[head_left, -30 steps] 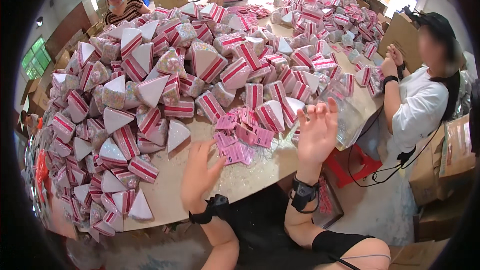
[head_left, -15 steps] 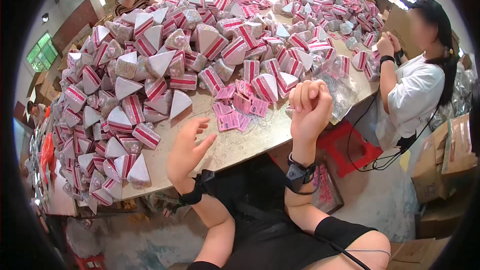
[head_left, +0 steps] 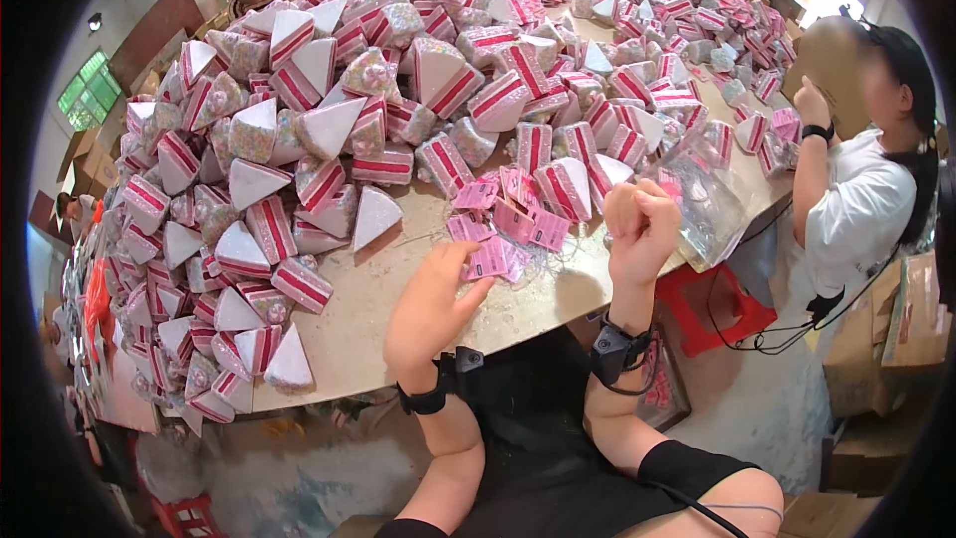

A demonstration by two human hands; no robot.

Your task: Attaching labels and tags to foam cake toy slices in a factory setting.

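Observation:
My left hand is over the table's front part, thumb and fingers apart, holding nothing. Its fingertips are right beside a loose heap of pink printed cards with thin clear strings. To the right of the cards my right hand is raised with its fingers curled in; whatever it may hold is hidden. Behind the cards, a pink-and-white toy cake slice with a dark pink stripe lies on its side. Left of them, a white-sided cake slice lies at the edge of a large pile of such slices.
The pale tabletop curves along my front. Clear plastic bags lie at its right edge, above a red stool. A person in a white shirt works at the right; others are across the table. Cardboard boxes stand far right.
My left hand has moved right, up to the pink cards. My right hand stays curled and shifts slightly right in the picture, as the whole view does. The person at the right has raised a hand.

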